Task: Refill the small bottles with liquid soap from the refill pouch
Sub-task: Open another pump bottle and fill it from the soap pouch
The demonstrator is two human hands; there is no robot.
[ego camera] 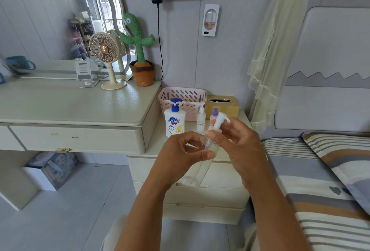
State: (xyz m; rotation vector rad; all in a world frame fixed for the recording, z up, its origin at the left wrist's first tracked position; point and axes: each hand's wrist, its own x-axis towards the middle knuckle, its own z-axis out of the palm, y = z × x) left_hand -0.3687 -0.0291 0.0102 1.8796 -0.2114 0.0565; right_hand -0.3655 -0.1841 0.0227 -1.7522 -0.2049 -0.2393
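Opening step: the left hand (180, 152) grips the clear bottle (200, 167), the right hand (242, 142) pinches its pump (219, 120) (seemingly unscrewed). Next, lift it clear, then pour.

I am in a bedroom at home: a bed with striped bedding (320, 170) on my right, a dressing table (70, 102) with a mirror (90, 20) on my left, a nightstand (190, 198) between.
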